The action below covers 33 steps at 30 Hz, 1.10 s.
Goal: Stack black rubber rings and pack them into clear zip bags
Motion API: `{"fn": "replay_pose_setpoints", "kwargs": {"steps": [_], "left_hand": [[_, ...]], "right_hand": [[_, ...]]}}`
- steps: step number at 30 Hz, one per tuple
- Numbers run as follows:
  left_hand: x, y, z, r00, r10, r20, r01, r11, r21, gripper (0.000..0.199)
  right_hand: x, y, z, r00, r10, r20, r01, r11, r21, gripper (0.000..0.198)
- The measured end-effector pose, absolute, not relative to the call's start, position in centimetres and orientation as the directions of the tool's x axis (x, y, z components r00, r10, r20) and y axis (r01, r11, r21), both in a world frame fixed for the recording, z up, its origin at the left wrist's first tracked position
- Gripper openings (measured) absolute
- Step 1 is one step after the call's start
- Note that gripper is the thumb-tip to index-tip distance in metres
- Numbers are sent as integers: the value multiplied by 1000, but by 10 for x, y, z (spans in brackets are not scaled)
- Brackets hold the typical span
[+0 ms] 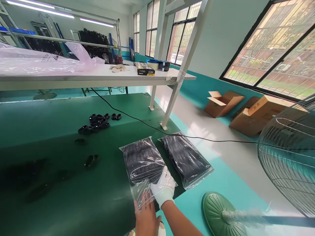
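Observation:
A clear plastic bag (145, 160) packed with dark, ribbed-looking contents lies on the green floor covering in front of me. My left hand (145, 211) is bare, its fingers stretched out on the loose, crumpled near end of this bag. White-gloved, my right hand (163, 188) lies on the bag's lower right part with thumb and forefinger spread; its other fingers are partly hidden. Just to the right rests a second filled plastic bag (185, 159), which neither hand touches. What exactly fills the bags is unclear.
A black cable (137, 118) crosses the floor just beyond the bags. Several shiny black shoe-like things (97, 123) lie at left. A white table (103, 70) stands ahead. To the right are a wire-caged fan (287, 141), its round green base (219, 213) and cardboard boxes (222, 103).

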State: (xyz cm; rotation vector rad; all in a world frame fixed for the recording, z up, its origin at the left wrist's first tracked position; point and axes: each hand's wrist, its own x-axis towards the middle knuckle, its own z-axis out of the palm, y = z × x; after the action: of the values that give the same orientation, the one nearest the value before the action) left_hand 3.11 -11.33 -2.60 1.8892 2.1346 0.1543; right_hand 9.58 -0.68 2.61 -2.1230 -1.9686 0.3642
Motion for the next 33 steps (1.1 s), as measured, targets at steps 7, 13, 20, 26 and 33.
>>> {"fn": "replay_pose_setpoints", "kwargs": {"steps": [7, 13, 20, 26, 33], "left_hand": [[35, -78, -40, -252, 968, 3, 863, 223, 453, 51], [25, -72, -63, -207, 964, 167, 854, 94, 511, 42], [21, -72, -57, -147, 960, 237, 896, 28, 442, 34], [15, -72, -59, -43, 968, 247, 916, -60, 396, 29], [36, -67, -43, -212, 975, 74, 912, 170, 374, 41]], "right_hand": [[98, -6, 24, 86, 995, -39, 902, -95, -422, 93], [115, -6, 27, -8, 989, -151, 846, -74, -528, 98], [135, -17, 24, 11, 983, -183, 813, -115, -571, 80], [150, -24, 29, 17, 986, -166, 760, -120, -639, 69], [180, -46, 2, -80, 997, 2, 646, 54, -761, 55]]}}
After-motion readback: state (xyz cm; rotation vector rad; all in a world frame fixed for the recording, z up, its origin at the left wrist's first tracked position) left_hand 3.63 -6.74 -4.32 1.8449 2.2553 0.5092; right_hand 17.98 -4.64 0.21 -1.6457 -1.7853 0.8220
